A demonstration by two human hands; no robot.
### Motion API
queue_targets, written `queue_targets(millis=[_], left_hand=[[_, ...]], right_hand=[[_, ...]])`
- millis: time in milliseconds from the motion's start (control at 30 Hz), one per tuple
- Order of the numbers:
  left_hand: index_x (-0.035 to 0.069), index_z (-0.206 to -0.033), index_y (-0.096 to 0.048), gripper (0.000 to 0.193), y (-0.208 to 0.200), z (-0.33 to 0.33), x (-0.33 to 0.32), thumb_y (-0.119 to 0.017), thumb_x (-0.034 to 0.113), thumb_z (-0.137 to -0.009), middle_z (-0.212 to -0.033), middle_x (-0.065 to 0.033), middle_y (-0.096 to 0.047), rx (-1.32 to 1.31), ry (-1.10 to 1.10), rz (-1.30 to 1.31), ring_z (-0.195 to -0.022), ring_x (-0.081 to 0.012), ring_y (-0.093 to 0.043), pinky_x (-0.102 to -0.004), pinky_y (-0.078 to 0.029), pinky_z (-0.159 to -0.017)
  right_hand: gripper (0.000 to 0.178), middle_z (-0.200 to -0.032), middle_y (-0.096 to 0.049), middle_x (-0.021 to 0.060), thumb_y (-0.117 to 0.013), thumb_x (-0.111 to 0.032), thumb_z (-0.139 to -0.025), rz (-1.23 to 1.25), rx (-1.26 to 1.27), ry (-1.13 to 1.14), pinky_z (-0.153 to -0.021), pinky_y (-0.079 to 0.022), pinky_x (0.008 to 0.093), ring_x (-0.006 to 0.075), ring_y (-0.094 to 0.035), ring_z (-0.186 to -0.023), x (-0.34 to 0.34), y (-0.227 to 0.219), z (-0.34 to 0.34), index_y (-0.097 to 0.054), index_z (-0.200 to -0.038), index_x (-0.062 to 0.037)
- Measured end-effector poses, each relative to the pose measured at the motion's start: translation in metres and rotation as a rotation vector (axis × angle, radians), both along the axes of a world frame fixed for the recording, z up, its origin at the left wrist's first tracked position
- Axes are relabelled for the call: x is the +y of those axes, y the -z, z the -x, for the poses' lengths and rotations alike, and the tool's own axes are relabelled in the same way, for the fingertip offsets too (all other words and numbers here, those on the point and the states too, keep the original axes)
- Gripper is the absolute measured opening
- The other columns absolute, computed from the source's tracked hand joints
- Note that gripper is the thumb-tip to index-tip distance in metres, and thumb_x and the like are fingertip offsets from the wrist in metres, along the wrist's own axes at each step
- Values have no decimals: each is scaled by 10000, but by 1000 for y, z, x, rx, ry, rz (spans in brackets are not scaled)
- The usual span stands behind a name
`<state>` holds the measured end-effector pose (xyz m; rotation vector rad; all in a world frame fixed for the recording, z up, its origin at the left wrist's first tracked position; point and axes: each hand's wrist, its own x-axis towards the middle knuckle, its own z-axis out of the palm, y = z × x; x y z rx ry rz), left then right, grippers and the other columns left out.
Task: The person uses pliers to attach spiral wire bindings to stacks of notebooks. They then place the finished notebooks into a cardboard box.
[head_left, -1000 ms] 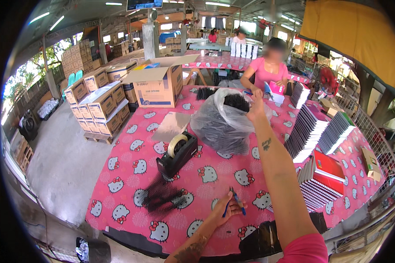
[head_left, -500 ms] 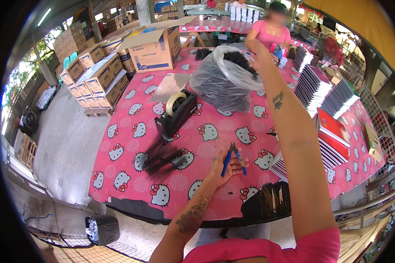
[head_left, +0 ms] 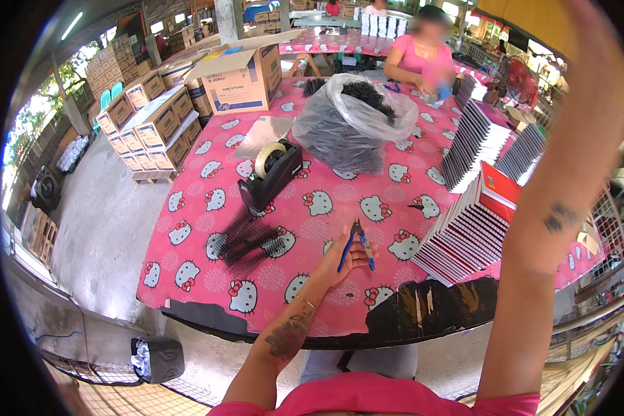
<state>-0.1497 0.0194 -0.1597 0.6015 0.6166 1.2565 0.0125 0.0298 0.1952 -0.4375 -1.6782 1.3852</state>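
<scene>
Blue-handled pliers (head_left: 357, 229) in left hand (head_left: 339, 263), just above the near part of the bench (head_left: 336, 312). Long axis runs roughly straight away from the wearer; dark tip points beyond the fingers, about toward the plastic bag (head_left: 336, 139). Handles splayed in a V, open end toward the wearer. Left fingers loosely curled on the handles, palm turned up; grip looks light.

Right forearm (head_left: 565, 180) is up, well right of the left fingers, blurred near the top edge. Right hand runs out of view, so can't tell how its fingers stand.

Left of the left fingers: heap of black coils (head_left: 248, 243), flat on the pink cover. Beyond that heap: black tape dispenser (head_left: 274, 179), roll seated. Straight beyond the fingers: the bag, upright, mouth open, dark coils inside. Right of the fingers: stacked spiral notebooks (head_left: 457, 239), red cover on top. Farther off that way: dark notebook stack (head_left: 473, 149). Far side of the bench, well apart from the fingers: co-worker in pink (head_left: 416, 59).
</scene>
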Motion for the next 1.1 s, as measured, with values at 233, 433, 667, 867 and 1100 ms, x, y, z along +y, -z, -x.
queue_targets(millis=[233,433,667,867,1100], left_hand=[[64,-1383,-433,706,5,12,-15,-417,623,-951,-1147,-218,-643,35,-97,18,-1071,-351,-637,-497,-500,-926],[63,-1339,-470,637,0,-7,-4,-425,581,-970,-1115,-204,-661,-7,-60,15,-1051,-331,-651,-468,-518,-909],[63,-1267,-503,566,5,-7,-4,-448,546,-978,-1091,-210,-668,-37,-100,4,-1031,-326,-661,-454,-536,-886],[72,-1226,-544,565,22,17,-22,-441,566,-972,-1076,-204,-672,25,-185,37,-996,-326,-658,-493,-515,-893],[61,-1114,-540,443,7,-17,-5,-447,478,-997,-1030,-178,-672,50,-125,51,-961,-311,-662,-453,-525,-868]], right_hand=[[454,-1180,-517,87,-653,-250,-866,-141,-482,-212,-963,-402,469,278,-493,-1075,-76,87,-77,-503,-1268,-101],[500,-1234,-492,101,-666,-264,-860,-254,-620,-135,-991,-379,467,286,-467,-1127,-99,96,-109,-487,-1298,-102],[555,-1296,-461,117,-681,-281,-852,-379,-661,-131,-1025,-353,465,294,-437,-1188,-106,95,-125,-468,-1333,-104],[602,-1349,-435,130,-694,-296,-846,-475,-644,-202,-1053,-330,463,301,-411,-1240,-98,105,-134,-451,-1363,-105],[658,-1411,-405,146,-710,-313,-838,-542,-699,-103,-1086,-303,461,309,-381,-1300,-121,97,-161,-432,-1398,-107]])
